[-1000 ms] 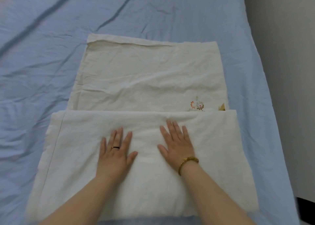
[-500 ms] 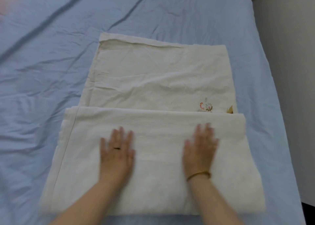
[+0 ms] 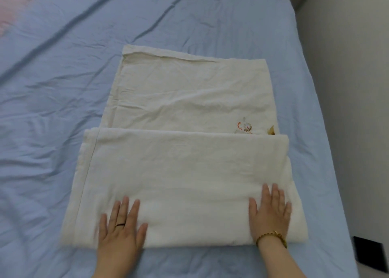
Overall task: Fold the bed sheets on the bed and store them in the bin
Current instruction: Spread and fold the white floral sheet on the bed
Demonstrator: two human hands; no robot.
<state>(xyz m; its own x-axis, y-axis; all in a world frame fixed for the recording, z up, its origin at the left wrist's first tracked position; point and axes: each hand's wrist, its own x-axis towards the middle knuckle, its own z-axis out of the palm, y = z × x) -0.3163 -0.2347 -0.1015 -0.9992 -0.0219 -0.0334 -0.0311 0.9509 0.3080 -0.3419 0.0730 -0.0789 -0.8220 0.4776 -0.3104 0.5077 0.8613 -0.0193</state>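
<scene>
A cream bed sheet (image 3: 189, 100) lies flat on the blue bed (image 3: 52, 100), its near part folded over into a thicker band (image 3: 189, 168). A small embroidered flower (image 3: 245, 127) peeks out just beyond the fold's far edge. My left hand (image 3: 121, 225) presses flat on the band's near left part, fingers straight, a dark ring on one finger. My right hand (image 3: 270, 212) presses flat near the band's right end, with a gold bracelet on the wrist. No bin is in view.
The bed's right edge runs beside a grey wall (image 3: 347, 109). A dark object (image 3: 368, 254) sits on the floor at the lower right. Something pink (image 3: 12, 1) shows at the bed's far left corner.
Both hands slid apart and back toward me over the folded band, the right one much farther toward the right end. The view also shifted, so the sheet sits farther right in the frame.
</scene>
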